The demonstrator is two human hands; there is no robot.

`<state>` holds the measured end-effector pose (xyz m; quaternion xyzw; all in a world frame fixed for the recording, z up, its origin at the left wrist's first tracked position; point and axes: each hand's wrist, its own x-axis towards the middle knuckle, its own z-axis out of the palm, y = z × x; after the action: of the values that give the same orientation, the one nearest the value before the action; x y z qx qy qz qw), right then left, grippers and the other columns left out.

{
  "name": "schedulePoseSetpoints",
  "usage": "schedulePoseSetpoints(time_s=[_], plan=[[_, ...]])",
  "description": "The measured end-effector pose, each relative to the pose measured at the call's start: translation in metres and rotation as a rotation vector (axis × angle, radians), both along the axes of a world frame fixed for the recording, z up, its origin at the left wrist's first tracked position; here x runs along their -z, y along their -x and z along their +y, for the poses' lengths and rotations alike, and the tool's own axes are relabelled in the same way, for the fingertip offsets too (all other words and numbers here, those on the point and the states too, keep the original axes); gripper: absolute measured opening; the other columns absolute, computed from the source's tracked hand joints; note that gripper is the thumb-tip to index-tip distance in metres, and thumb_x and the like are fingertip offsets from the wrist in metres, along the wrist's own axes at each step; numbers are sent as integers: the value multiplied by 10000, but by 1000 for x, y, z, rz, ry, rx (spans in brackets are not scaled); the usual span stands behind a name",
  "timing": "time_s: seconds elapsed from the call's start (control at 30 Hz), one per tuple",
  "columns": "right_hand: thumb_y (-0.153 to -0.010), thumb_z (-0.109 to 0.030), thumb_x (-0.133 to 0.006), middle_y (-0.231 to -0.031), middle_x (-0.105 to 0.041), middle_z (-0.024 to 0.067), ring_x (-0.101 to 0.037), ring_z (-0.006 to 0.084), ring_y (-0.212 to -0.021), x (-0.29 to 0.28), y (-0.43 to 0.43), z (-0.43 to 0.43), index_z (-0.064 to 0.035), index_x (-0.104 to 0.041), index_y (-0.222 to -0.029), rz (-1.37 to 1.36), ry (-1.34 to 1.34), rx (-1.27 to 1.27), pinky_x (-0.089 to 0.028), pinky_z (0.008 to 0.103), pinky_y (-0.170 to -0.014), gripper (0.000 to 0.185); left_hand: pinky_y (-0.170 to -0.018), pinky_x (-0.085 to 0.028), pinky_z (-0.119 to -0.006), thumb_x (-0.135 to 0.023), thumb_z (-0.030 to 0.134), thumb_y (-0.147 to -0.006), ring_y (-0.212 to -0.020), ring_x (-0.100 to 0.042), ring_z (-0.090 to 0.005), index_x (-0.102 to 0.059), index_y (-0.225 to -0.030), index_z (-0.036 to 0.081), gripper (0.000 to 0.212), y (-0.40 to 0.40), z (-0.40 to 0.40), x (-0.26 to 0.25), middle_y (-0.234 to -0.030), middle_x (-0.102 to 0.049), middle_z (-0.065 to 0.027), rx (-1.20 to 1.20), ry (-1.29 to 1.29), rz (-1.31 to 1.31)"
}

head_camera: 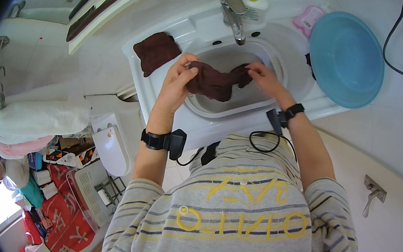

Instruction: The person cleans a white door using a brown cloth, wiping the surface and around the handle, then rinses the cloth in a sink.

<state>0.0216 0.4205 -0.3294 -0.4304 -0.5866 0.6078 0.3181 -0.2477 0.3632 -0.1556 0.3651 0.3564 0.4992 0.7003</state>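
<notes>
A wet-looking dark brown cloth (212, 82) stretches between my two hands over a white plastic basin (219, 111), which stands in the washbasin under the faucet. My left hand (179, 79) pinches the cloth's left end between thumb and fingers. At its narrower right end, my right hand (265, 79) grips it with the fingertips. Some water seems to lie in the basin below. Another dark brown cloth, folded (156, 53), rests on the white counter left of the basin. The chrome faucet (233, 15) points down over the basin's far edge.
A blue plastic basin (346, 59) leans at the right of the washbasin, beside a pink package (308, 20). Behind the faucet stands a pump bottle (255, 9). A shelf (109, 10) with combs is at upper left; a toilet (112, 149) is at lower left. Black cables hang from both wrist straps.
</notes>
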Motion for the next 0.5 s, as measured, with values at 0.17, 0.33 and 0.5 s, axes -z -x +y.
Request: schedulePoseSetpoints(time_s=[0.17,0.33,0.5], plan=[[-955,-239,-551,-858,-547,-22,-518,87,-819,-68,-33,16,-50,-562,-963,17,238,-163,-441,256,-773,190,-726,-498,-245,-517,38,-914,-826,-625,-134,-487,-1130,60,219,29,-10,19,-957,-641,-68,-86,98,9],[-931,-202,-570,-880,-565,-2,-543,101,-851,-48,-28,33,-43,-556,-1001,-259,61,8,-444,248,-790,174,-780,-505,-280,-505,15,-902,-923,-616,-157,-500,-1162,43,262,22,17,83,-984,-628,-95,-190,165,566],[-854,-173,-643,-1151,-605,172,-587,282,-1074,33,-4,32,-26,-514,-1239,-577,-26,68,-450,345,-933,432,-953,-444,-409,-589,95,-839,-1118,-541,-395,-433,-1324,30,513,11,48,177,-1207,-564,-227,28,-325,1281]])
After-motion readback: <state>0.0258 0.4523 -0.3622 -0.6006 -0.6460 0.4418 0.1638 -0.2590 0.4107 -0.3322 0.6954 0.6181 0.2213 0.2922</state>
